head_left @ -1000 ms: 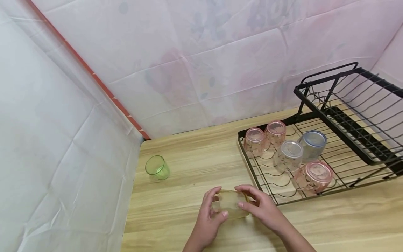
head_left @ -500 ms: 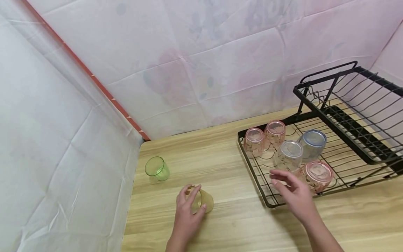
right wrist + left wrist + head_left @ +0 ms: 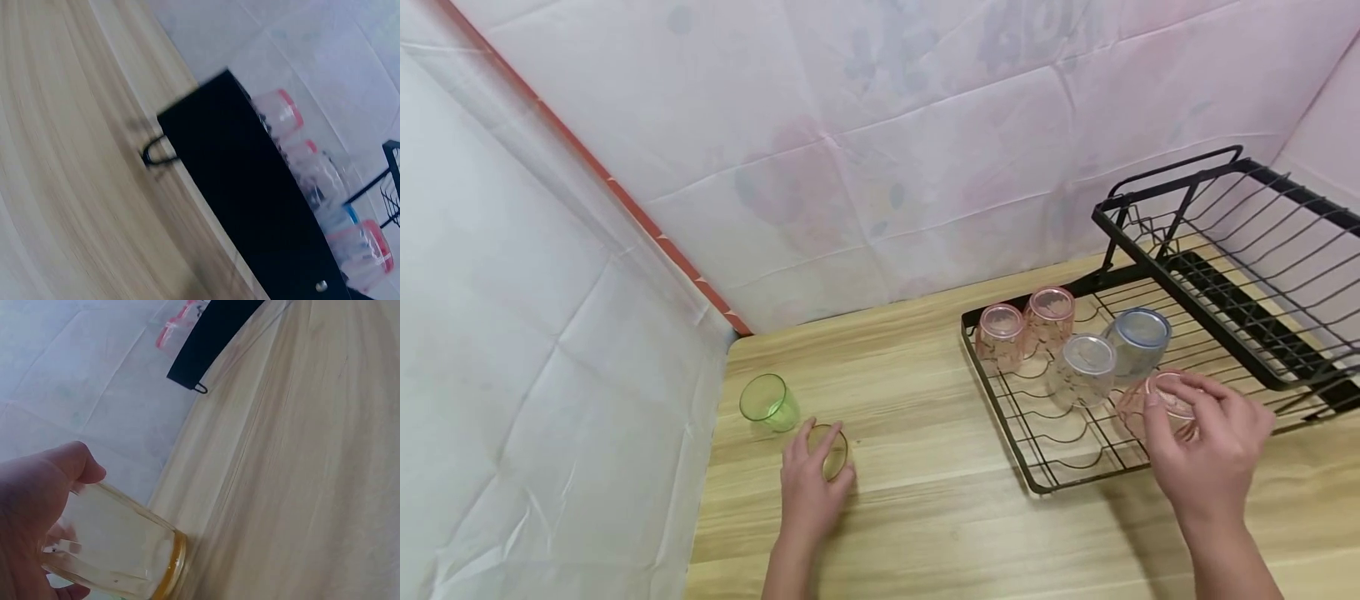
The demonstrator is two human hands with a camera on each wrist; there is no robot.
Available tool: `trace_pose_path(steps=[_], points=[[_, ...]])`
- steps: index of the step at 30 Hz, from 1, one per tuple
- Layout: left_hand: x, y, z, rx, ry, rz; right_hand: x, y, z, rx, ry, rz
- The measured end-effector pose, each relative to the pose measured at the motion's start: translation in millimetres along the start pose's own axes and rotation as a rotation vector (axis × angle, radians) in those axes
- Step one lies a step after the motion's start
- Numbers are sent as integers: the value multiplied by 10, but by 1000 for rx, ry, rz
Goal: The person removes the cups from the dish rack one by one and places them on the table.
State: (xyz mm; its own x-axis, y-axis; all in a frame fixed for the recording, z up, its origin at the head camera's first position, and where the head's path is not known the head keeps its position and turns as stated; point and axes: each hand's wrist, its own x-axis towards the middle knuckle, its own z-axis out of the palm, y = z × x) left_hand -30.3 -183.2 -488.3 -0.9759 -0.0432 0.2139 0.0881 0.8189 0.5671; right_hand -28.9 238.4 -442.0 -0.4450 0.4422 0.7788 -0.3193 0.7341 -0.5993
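Observation:
My left hand [image 3: 812, 487] holds a yellow-tinted glass [image 3: 119, 534] by its sides, thumb and fingers around it. In the left wrist view its thick amber base is close to the table; whether it touches cannot be told. A green glass [image 3: 769, 404] stands upright just beyond that hand. Over the near right corner of the black dish rack [image 3: 1017, 450], my right hand [image 3: 1213, 442] hovers with loosely bent fingers. Beneath it is an upside-down pink glass [image 3: 1133, 410], partly covered by the fingers in the head view. The right wrist view does not show the hand.
More upside-down glasses stand in the rack: two pink ones [image 3: 1000, 333], a clear one [image 3: 1086, 371] and a blue-rimmed one [image 3: 1138, 342]. The rack's raised upper tier [image 3: 1247, 250] overhangs its right side. Cloth walls [image 3: 850, 167] border the wooden table [image 3: 917, 400].
Both hands held the yellow glass a second ago. The right hand let go and moved right over the rack; the left carried the glass left toward the green one.

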Motion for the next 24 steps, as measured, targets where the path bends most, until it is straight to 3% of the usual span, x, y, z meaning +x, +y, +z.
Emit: trace_pose_path(steps=[2, 5, 9, 18, 24], points=[[56, -16, -13, 8, -5, -18, 16, 86, -41, -66, -49, 12], [154, -59, -8, 35, 5, -40, -8, 229, -106, -147, -196, 55], [293, -113, -4, 74, 41, -67, -105, 347, -128, -179, -355, 106], [496, -243, -50, 111, 10, -139, -127, 349, -92, -161, -433, 124], [545, -255, -31, 120, 35, -91, -113, 373, -76, -189, -480, 139]])
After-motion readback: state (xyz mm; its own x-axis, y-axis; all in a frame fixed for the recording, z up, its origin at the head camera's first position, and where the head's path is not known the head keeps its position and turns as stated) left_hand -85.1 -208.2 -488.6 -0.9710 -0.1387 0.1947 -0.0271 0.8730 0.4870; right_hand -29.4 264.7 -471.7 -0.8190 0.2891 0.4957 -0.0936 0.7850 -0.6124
